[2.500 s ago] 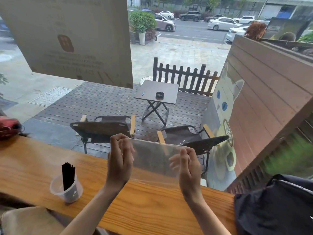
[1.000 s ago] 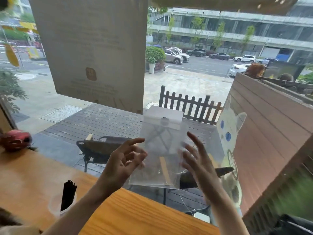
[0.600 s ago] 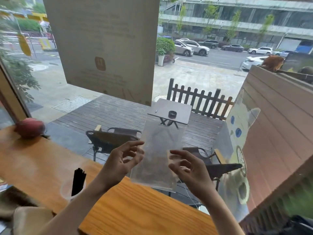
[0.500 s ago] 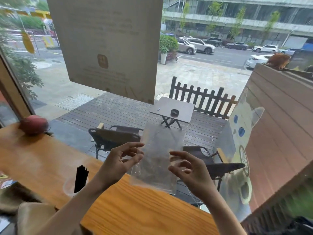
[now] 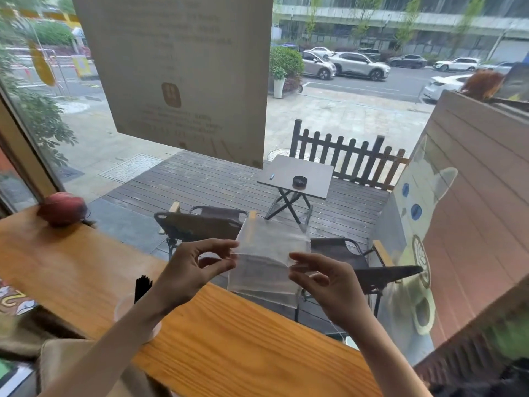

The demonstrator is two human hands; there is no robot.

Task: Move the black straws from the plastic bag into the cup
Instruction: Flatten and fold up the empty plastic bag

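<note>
Both hands are up over the far edge of the bench (image 5: 229, 339), in front of the window. The left hand (image 5: 189, 270) pinches the left edge of the clear bag (image 5: 266, 270) between thumb and fingertips, a tight grip. The right hand (image 5: 329, 282) pinches the right edge the same way, other fingers spread loose. The bag hangs between them, off the bench, folded across its middle, and looks see-through and empty. Down to the left, the straws (image 5: 142, 287) stand upright in the cup (image 5: 126, 308), a black bunch poking above the rim, partly hidden behind the left forearm. A red ball (image 5: 61, 207) sits at the bench's far left.
</note>
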